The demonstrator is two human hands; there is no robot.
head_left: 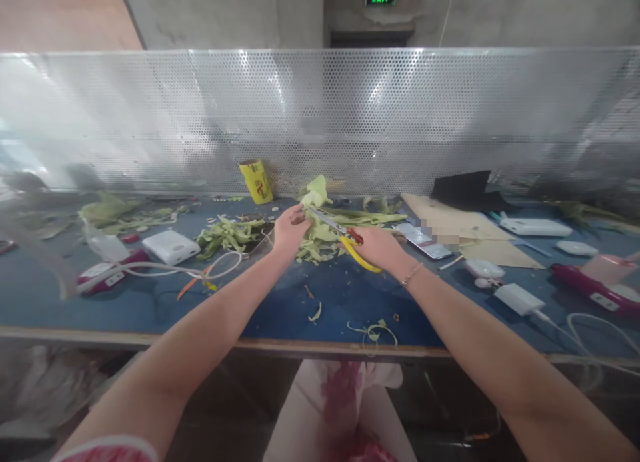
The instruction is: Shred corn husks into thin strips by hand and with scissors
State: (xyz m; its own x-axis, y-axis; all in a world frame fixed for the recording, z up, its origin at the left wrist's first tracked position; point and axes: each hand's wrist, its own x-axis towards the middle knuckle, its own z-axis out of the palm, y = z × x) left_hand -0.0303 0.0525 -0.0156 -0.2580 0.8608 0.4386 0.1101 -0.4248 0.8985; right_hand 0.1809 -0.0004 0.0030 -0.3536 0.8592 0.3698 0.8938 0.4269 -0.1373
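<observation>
Near the middle of the blue table, my left hand (292, 227) has its fingers closed on a pale green leafy piece (316, 193). My right hand (377, 249) grips scissors with yellow and red handles (361, 255). The metal blades point left, toward the fingertips of my left hand, and lie against the leafy piece. Beneath and between both hands is a heap of cut green pieces (318, 239). Long green stalks (367, 217) lie behind my right hand. Another pile of green pieces (230, 235) sits left of my left hand.
A yellow container (256, 182) stands by the perforated metal screen (200, 122). White power banks (171, 247), cables and a purple device (111, 273) lie left. A phone (425, 241), cardboard (500, 249), a white charger (519, 299) and another purple device (600, 290) are right.
</observation>
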